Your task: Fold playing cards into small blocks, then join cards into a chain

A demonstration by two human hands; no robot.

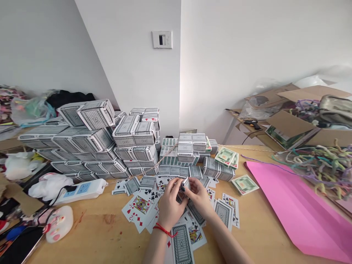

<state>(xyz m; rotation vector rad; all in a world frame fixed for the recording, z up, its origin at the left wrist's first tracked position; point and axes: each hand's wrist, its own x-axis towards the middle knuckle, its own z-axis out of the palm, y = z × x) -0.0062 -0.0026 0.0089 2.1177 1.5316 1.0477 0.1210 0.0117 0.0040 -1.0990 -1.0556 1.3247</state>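
My left hand (169, 206), with a red string around its wrist, and my right hand (200, 200) meet above the wooden table (104, 234). Both are closed on a small stack of playing cards (186, 182) held between the fingertips. Loose cards (141, 207), some face up and some face down, lie scattered under and around my hands. Behind them stands a large pile of grey patterned card boxes (96, 143), with smaller stacks (189, 150) directly ahead of my hands.
A pink paper sheet (299, 209) lies at the right beside tangled coloured cords (321, 165) and open cardboard boxes (297, 124). A white power strip (82, 190), a white mouse-like object (59, 223) and clutter sit at the left. Green card packs (244, 184) lie nearby.
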